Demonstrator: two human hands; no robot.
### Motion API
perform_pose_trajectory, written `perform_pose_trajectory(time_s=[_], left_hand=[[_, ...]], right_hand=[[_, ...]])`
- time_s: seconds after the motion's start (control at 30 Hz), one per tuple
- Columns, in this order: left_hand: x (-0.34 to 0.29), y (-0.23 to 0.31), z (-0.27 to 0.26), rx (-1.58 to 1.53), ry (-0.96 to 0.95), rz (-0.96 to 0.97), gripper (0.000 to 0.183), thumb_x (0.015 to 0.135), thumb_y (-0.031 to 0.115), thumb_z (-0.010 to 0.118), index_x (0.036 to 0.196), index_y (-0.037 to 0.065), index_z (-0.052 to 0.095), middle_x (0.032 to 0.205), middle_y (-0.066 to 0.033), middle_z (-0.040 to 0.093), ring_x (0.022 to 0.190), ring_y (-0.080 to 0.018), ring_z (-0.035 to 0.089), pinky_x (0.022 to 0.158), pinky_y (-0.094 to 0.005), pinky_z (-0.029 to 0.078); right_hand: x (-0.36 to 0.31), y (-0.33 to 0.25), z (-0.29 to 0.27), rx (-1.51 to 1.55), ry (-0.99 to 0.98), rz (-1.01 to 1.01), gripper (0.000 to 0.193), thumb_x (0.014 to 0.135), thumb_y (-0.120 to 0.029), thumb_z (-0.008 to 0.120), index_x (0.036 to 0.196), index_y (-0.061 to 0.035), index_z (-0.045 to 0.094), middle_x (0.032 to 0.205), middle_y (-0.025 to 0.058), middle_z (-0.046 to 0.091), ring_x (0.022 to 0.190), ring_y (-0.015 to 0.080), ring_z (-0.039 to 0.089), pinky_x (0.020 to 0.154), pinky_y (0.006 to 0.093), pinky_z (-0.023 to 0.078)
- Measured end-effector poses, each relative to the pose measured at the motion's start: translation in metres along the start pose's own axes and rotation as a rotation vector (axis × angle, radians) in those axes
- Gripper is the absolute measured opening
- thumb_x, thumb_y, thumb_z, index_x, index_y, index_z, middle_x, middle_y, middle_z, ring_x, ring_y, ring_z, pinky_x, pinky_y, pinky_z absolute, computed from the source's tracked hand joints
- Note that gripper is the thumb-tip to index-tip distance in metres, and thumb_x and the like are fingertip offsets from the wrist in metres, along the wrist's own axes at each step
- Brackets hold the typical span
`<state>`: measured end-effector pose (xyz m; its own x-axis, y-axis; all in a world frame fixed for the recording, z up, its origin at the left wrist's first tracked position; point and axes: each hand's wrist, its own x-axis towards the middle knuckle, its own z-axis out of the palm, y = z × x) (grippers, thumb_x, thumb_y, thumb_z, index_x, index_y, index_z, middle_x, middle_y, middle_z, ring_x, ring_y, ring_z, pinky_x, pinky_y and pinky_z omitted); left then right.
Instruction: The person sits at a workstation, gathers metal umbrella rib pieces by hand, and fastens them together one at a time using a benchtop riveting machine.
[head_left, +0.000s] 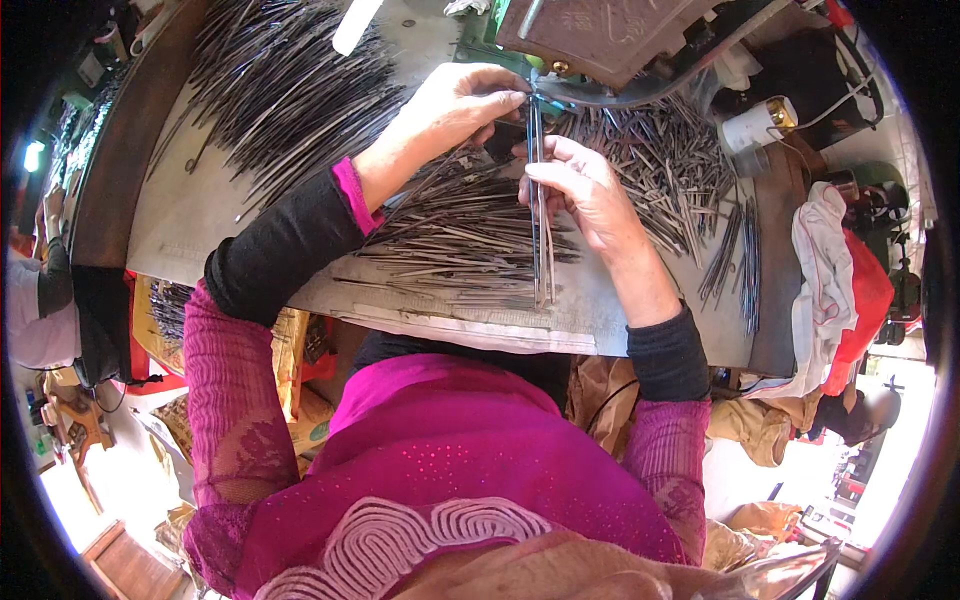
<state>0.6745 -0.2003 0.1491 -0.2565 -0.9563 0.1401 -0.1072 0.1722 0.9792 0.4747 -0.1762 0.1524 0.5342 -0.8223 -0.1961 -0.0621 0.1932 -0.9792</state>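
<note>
A few long, thin metal rods (543, 262) stand nearly upright in the picture over the table's near part. My right hand (585, 190) is closed round them at mid-length, thumb against the fingers. At their far ends my left hand (462, 102) has its thumb and fingers pinched together, close under a brown metal machine housing (610, 35). What sits between those left fingertips is too small to make out. Beneath both hands spreads a pile of similar dark rods (450, 235). Short cut pieces (650, 160) are heaped to the right of my right hand.
A large stack of long rods (290, 90) fills the table's far left. On the right lie a small bundle of rods (748, 260), a white cylindrical container (757, 126) and white and red cloth (825, 270). Another person's arm (52, 260) shows at far left.
</note>
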Motion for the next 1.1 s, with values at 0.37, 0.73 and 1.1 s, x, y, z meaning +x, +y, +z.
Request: perform_pose_trajectory(time_s=[0.37, 0.73, 1.1], left_hand=[[-0.001, -0.001, 0.002, -0.024, 0.037, 0.007, 0.025, 0.088, 0.02, 0.061, 0.102, 0.0, 0.061, 0.077, -0.0021, 0.06, 0.052, -0.004, 0.046, 0.045, -0.0182, 0.036], [-0.004, 0.003, -0.003, 0.026, 0.001, -0.157, 0.032, 0.087, 0.032, 0.061, 0.085, 0.0, 0.061, 0.059, 0.0001, 0.052, 0.048, -0.0048, 0.044, 0.043, -0.0206, 0.034], [-0.008, 0.008, -0.005, -0.122, -0.139, -0.11, 0.029, 0.09, 0.028, 0.056, 0.092, 0.0, 0.062, 0.077, -0.0044, 0.063, 0.06, -0.0098, 0.061, 0.051, -0.0207, 0.047]], right_hand=[[0.0, -0.002, 0.0, 0.015, -0.011, 0.03, 0.03, 0.085, -0.02, 0.057, 0.107, 0.0002, 0.053, 0.074, 0.0062, 0.063, 0.058, 0.01, 0.058, 0.049, 0.0202, 0.045], [0.001, 0.004, 0.0, 0.087, 0.03, 0.083, 0.021, 0.085, -0.021, 0.058, 0.098, -0.0041, 0.058, 0.074, 0.0023, 0.061, 0.059, 0.0066, 0.055, 0.052, 0.0179, 0.044], [0.005, -0.001, 0.006, 0.175, 0.098, -0.021, 0.017, 0.085, -0.02, 0.059, 0.096, -0.0066, 0.058, 0.071, 0.0006, 0.059, 0.057, 0.0057, 0.054, 0.05, 0.0176, 0.042]])
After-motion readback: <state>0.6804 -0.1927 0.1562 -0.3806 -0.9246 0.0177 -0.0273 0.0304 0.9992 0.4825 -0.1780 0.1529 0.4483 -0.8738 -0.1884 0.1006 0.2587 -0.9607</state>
